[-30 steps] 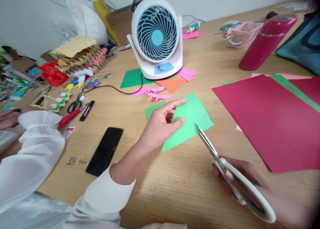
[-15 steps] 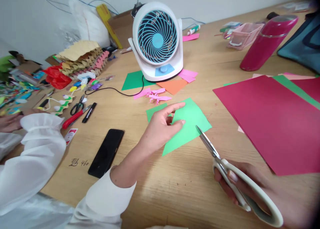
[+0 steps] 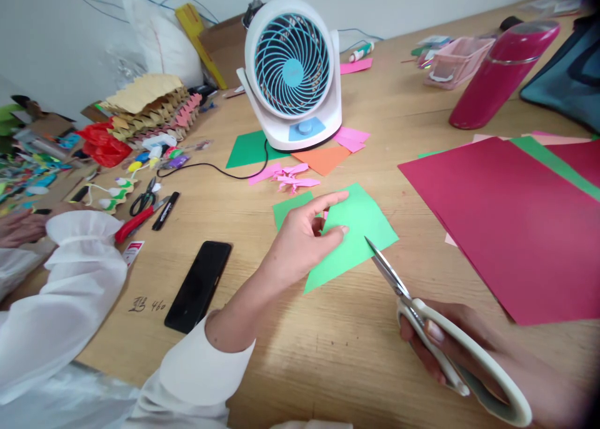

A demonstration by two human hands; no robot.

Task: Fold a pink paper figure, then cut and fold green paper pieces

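Observation:
A light green sheet of paper is gripped by my left hand, with the thumb on its near face and the other fingers partly hidden behind it. White-handled scissors are in my right hand, whose fingers wrap round the handles. The blades lie nearly together and point up and left; their tip overlaps the lower right part of the sheet. Whether the tip cuts into the paper I cannot tell. Behind my left hand lies another green piece of paper.
A white fan stands at the back. Large dark red paper lies right, below a magenta bottle. A black phone, red-handled pliers and black-handled scissors are left, near another person's sleeve. Pink paper scraps lie mid-table.
The scissors' tip has shifted slightly left over the green paper. My left hand keeps its hold. The view has moved a little, and the other person's hand at far left has changed position.

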